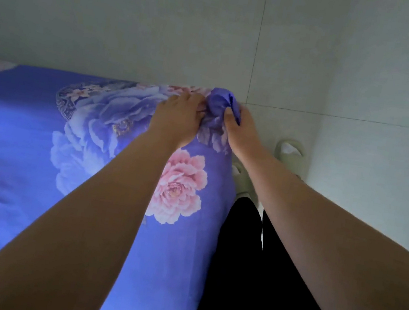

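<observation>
Far right corner of the bed: we hold the bunched corner point(218, 109) of the blue floral sheet point(112, 125). Our left hand point(180, 116) pinches it from the left, our right hand point(239, 128) grips it from the right. Pale slipper point(290, 151) on the floor just right.

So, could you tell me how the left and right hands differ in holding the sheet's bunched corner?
The left hand reaches over the sheet and grips the bunched corner from its left; the right hand grips it from the right, beyond the sheet's edge. The right hand's thumb lies across the bunch; the left hand's fingertips curl into the fabric. Both pinch the same corner.
</observation>
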A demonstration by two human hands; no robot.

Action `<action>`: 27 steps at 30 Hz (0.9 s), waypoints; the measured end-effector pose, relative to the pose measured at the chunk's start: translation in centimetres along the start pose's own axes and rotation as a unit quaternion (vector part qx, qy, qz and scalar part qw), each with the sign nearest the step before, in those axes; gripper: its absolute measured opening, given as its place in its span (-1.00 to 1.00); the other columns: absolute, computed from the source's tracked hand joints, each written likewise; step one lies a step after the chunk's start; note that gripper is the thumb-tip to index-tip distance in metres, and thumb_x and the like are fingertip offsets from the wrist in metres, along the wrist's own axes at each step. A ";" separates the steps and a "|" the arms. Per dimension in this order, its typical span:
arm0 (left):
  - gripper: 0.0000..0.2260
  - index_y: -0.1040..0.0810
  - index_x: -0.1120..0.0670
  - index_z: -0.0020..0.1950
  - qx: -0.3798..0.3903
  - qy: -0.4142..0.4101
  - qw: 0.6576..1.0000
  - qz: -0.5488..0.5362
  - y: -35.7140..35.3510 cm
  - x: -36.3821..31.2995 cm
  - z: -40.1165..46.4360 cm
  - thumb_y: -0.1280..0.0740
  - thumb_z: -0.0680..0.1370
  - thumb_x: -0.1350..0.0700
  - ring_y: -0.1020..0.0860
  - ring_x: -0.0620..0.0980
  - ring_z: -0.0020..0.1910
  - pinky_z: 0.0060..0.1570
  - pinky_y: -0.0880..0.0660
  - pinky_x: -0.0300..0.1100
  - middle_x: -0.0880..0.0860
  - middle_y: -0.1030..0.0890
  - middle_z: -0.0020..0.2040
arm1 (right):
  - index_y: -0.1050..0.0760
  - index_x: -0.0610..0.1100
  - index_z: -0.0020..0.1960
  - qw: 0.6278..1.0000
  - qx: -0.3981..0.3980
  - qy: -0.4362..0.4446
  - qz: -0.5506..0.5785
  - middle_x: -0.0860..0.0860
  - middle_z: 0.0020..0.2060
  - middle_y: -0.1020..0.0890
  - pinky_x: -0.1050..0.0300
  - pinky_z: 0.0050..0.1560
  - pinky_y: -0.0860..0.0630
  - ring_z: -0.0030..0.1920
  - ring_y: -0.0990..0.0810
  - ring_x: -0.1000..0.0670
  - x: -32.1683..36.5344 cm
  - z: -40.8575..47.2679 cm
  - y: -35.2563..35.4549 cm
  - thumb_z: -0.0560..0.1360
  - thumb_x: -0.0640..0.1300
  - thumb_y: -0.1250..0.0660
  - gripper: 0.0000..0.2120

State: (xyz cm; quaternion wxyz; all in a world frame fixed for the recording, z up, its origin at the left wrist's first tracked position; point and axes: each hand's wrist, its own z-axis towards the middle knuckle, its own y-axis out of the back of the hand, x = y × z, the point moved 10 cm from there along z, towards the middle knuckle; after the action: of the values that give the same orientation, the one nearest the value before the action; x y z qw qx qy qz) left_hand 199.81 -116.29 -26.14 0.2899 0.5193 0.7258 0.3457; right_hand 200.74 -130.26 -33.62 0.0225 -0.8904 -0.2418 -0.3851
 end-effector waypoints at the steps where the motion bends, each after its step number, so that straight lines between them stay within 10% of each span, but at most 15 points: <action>1: -0.66 -0.44 0.01 0.33 0.017 -0.013 1.000 0.005 -0.5 -0.2 0.0 -0.09 0.60 0.01 -0.48 0.21 0.22 0.17 -0.36 0.03 0.13 -0.51 0.27 | -0.35 -0.09 0.37 0.997 -0.035 0.003 -0.064 -0.19 0.32 -0.43 -0.01 0.36 -0.30 0.30 -0.41 -0.10 0.6 0.1 1.2 0.55 0.06 -0.23 -0.55; 4: -0.52 -0.36 -0.05 0.42 0.067 -0.023 0.997 0.005 -1.5 -0.9 0.2 0.06 0.55 -0.04 -0.39 0.08 0.37 0.34 -0.22 0.04 0.02 -0.42 0.41 | -0.21 -0.11 0.50 0.941 -0.156 0.181 -0.241 -0.12 0.50 -0.21 0.05 0.45 -0.12 0.49 -0.19 -0.10 5.3 -0.5 4.1 0.56 0.03 -0.14 -0.46; 6: -0.58 -0.33 -0.04 0.44 0.098 -0.021 0.995 0.007 -2.0 -0.9 0.5 0.01 0.59 0.01 -0.35 0.06 0.40 0.37 -0.19 0.08 0.02 -0.39 0.43 | -0.37 -0.09 0.41 0.912 -0.035 0.265 -0.310 -0.08 0.43 -0.36 -0.04 0.44 -0.21 0.44 -0.30 -0.11 7.0 -0.7 1.1 0.58 0.08 0.02 -0.50; 9: -0.63 -0.42 0.03 0.34 0.124 -0.007 0.992 0.027 -1.9 -0.6 0.6 0.02 0.62 0.03 -0.44 0.12 0.30 0.25 -0.28 0.01 0.11 -0.50 0.33 | -0.49 -0.05 0.26 0.934 0.231 0.101 -0.253 0.00 0.19 -0.59 -0.05 0.33 -0.34 0.23 -0.51 -0.02 2.5 0.1 -4.0 0.58 0.25 0.07 -0.45; 16: -0.66 -0.53 0.06 0.03 0.202 0.027 0.976 0.071 -0.1 -0.3 0.7 0.03 0.63 0.01 -0.47 0.10 0.23 0.27 -0.22 0.05 0.12 -0.57 0.19 | -0.54 0.02 0.09 0.976 0.184 0.037 -0.112 0.15 -0.30 -0.57 0.21 -0.17 -0.47 -0.24 -0.55 0.12 1.6 -2.6 -2.7 0.32 0.54 -0.15 -0.33; 21: -0.69 -0.54 0.14 -0.16 0.300 0.073 0.951 0.019 0.1 1.0 -1.6 -0.10 0.63 0.05 -0.46 0.09 -0.13 -0.24 -0.34 -0.20 0.17 -0.59 -0.08 | -0.40 0.07 0.03 0.979 0.198 0.047 0.027 0.07 -0.10 -0.56 0.23 0.01 -0.48 -0.12 -0.53 0.16 1.9 -9.1 -3.9 0.20 0.12 -0.55 -0.50; 25: -0.45 -0.40 0.13 -0.56 0.359 0.111 0.927 0.006 0.8 3.0 -4.0 -0.08 0.59 -0.06 -0.41 0.09 -0.43 -0.24 -0.35 -0.13 0.18 -0.46 -0.46 | -0.14 0.03 0.48 0.961 0.249 -0.048 0.109 0.08 0.13 -0.57 0.33 0.10 -0.44 0.05 -0.56 0.16 1.8 -12.2 -5.8 0.38 -0.13 -0.52 -0.19; 27: -0.46 -0.36 0.12 -0.66 0.368 0.134 0.920 0.026 1.3 4.3 -4.9 -0.09 0.53 0.01 -0.43 0.09 -0.45 -0.18 -0.38 -0.11 0.16 -0.46 -0.53 | -0.39 -0.18 0.35 0.942 0.296 -0.067 0.145 0.02 -0.05 -0.65 0.28 0.05 -0.45 -0.04 -0.57 0.16 2.3 -13.8 -7.5 0.40 -0.12 -0.49 -0.42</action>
State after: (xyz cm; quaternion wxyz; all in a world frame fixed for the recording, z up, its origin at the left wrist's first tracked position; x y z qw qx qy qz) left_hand 195.46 -112.83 -22.46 -0.0303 0.5571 0.8200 0.1282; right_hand 189.41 -125.78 -23.37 0.3247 -0.8928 -0.2139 -0.2276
